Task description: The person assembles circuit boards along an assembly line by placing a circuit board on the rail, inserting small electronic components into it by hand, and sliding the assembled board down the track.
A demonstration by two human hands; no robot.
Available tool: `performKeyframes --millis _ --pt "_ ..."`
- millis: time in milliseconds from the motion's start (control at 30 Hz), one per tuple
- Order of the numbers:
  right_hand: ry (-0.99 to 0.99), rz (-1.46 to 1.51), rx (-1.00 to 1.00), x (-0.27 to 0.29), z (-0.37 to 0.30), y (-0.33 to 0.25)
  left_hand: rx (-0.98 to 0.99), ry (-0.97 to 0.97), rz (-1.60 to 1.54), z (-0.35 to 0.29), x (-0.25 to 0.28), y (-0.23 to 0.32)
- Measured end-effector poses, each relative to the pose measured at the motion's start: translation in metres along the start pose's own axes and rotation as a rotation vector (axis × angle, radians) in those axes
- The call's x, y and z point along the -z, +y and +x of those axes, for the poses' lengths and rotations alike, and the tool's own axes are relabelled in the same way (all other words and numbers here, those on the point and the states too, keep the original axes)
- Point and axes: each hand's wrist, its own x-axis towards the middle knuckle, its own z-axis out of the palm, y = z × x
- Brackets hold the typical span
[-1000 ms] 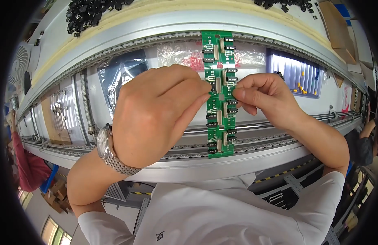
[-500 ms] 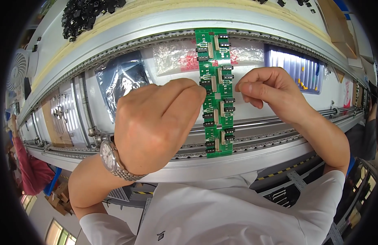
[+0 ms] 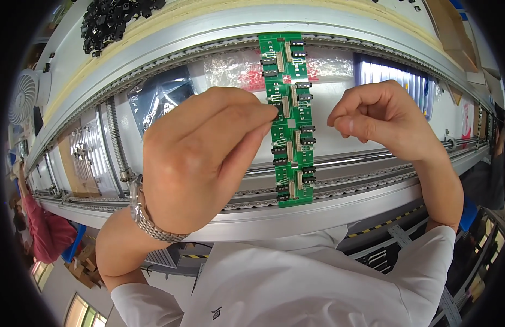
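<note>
A long green circuit board panel (image 3: 289, 126) lies across the conveyor's two chain rails, with black sockets and pale connectors in rows on it. At its left edge is my left hand (image 3: 200, 158), wearing a metal watch (image 3: 140, 210). The thumb and fingers are closed in a pinch beside a black socket at mid-board. Whatever is between those fingertips is hidden. Right of the board, apart from it, hovers my right hand (image 3: 380, 117), its fingers curled and thumb tip near the index finger. I cannot make out anything in this pinch.
Conveyor rails (image 3: 350, 199) run left to right. Clear plastic bags (image 3: 230, 70), a dark silvery bag (image 3: 159, 98) and a tray of clear tubes (image 3: 394, 82) lie between them. Beyond the far rail sits a pile of black parts (image 3: 110, 22); a fan (image 3: 26, 95) stands left.
My left hand's fingers have lifted slightly, and its wrist has shifted left. The right hand has moved a little right, away from the board. The board looks nearly unchanged.
</note>
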Motion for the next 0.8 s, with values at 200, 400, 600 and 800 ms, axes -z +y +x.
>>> performKeyframes --millis 200,400,600,800 --pt "-0.013 -0.075 0.052 -0.0034 -0.0004 0.0008 0.022 -0.026 0.021 0.0030 -0.0039 0.0050" --pt "-0.023 -0.120 0.087 -0.0028 -0.0032 0.0000 0.097 -0.058 -0.011 0.0031 -0.0080 0.0046" --pt "-0.033 -0.112 0.125 -0.0053 -0.0048 0.0001 0.087 -0.095 0.008 0.0029 -0.0079 0.0055" --pt "-0.038 -0.088 0.157 -0.0051 -0.0062 0.0001 -0.035 -0.069 0.075 0.0029 -0.0093 0.0049"
